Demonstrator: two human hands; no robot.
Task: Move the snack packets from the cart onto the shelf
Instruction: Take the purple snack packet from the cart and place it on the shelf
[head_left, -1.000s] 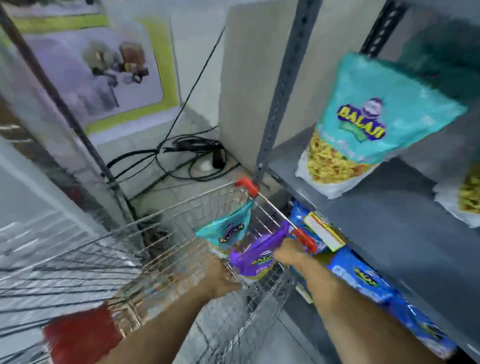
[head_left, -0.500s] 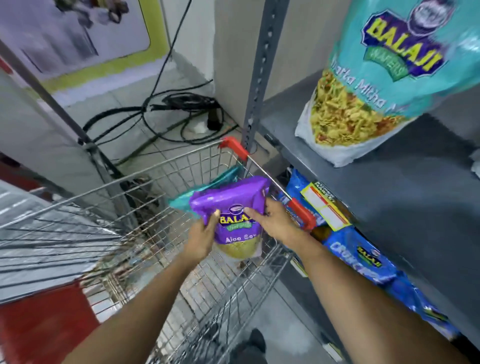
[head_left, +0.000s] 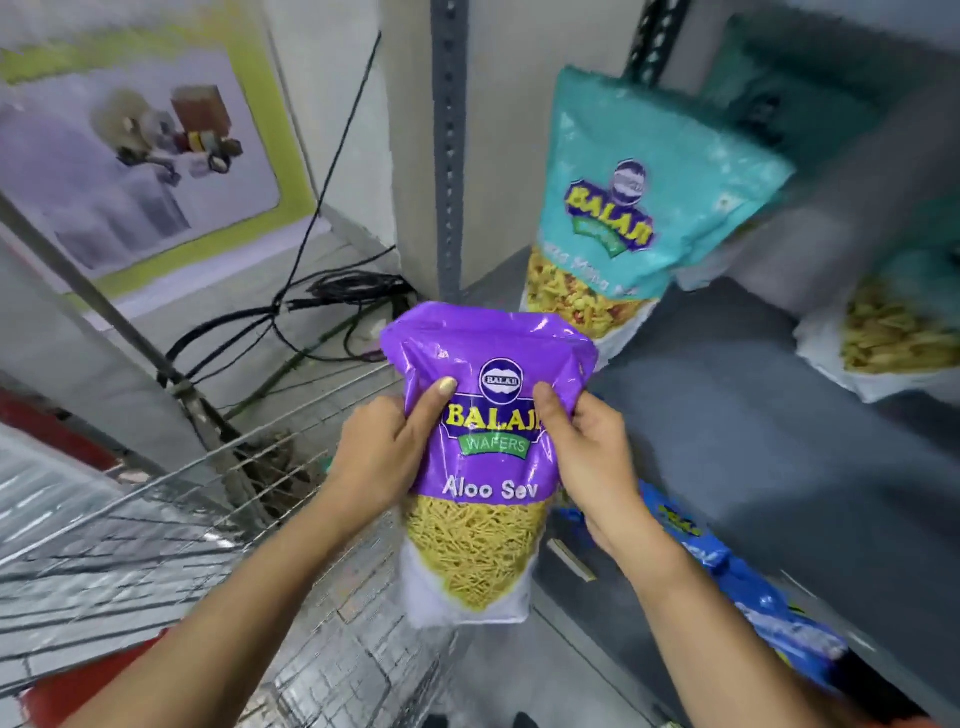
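Head view: you are pinching the purple packet (head_left: 483, 467) in your left hand (head_left: 382, 457) and right hand (head_left: 589, 462), above the cart (head_left: 156, 525) near the shelf (head_left: 753, 467) front edge; it may topple the teal packet (head_left: 623, 208).

One purple packet (head_left: 480, 457), two teal packets (head_left: 628, 208) (head_left: 893, 322), one blue packet (head_left: 748, 597), two hands (head_left: 384, 457) (head_left: 592, 457).

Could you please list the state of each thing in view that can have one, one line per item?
purple Aloo Sev packet: sealed, upright, held in the air between cart and shelf.
left hand: gripping the packet's left edge.
right hand: gripping the packet's right edge.
teal packet: sealed, standing on the shelf, leaning back.
shelf: partly stocked, bare space in front.
blue packets: lying on the lower shelf.
cart: contents not visible.
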